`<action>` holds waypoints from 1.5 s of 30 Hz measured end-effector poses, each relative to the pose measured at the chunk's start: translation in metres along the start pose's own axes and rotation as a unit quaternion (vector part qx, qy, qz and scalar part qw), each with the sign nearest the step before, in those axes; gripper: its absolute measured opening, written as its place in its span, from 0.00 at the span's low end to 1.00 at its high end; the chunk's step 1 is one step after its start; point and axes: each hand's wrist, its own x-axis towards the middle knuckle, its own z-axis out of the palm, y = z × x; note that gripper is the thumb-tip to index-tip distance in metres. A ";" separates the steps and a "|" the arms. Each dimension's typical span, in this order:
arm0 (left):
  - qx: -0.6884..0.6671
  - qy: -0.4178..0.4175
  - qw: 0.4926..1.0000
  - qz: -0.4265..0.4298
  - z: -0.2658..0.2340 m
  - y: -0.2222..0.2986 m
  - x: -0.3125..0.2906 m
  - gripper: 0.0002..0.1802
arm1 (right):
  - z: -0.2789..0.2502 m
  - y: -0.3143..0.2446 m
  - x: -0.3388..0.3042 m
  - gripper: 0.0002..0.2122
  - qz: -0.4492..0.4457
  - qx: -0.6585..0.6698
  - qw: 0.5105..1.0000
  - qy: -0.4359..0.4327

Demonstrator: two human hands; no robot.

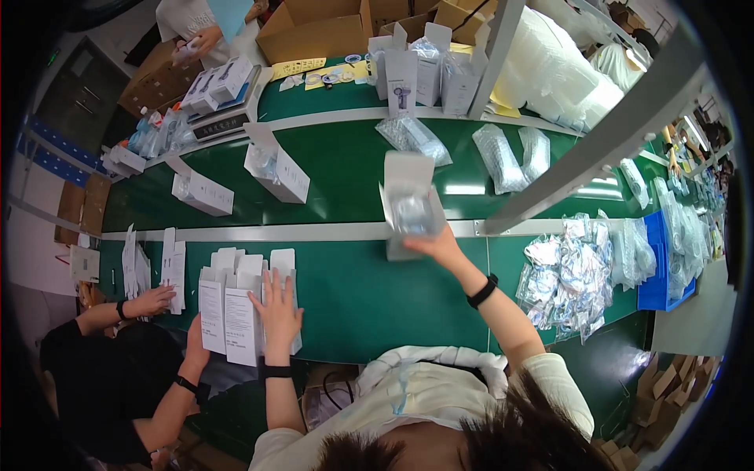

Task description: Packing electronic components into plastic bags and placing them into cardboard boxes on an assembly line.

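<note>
My right hand (441, 246) grips the lower side of a white carton (409, 184) with its top flap raised. Clear plastic shows in the carton's mouth; the carton is a little blurred. My left hand (280, 315), fingers spread, lies against a group of upright white cartons (241, 322) at the table's near left. Those cartons have their flaps standing up, and I cannot see inside them. To the right, a heap of clear bags (567, 275) with white and blue contents lies on the green table.
On the left, a co-worker's hand (195, 345) touches the grouped cartons; their other hand (154, 300) is at flattened cartons. Open filled cartons (276, 174) stand on the green conveyor belt (338, 173), with bubble-wrapped pieces (499, 159). A metal post (565, 145) slants across; a blue bin (660, 271) stands right.
</note>
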 end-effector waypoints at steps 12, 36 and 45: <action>-0.018 0.088 0.994 0.064 0.037 0.063 0.013 0.33 | 0.007 0.062 0.162 0.43 -0.191 -0.185 0.964 0.013; -0.666 -0.176 0.723 0.047 0.051 0.109 0.105 0.50 | -0.050 -0.048 0.112 0.45 -0.097 -0.383 0.906 0.152; -0.563 -0.011 0.819 0.112 -0.030 0.160 0.058 0.42 | 0.011 -0.092 -0.014 0.37 -0.110 0.159 0.941 0.277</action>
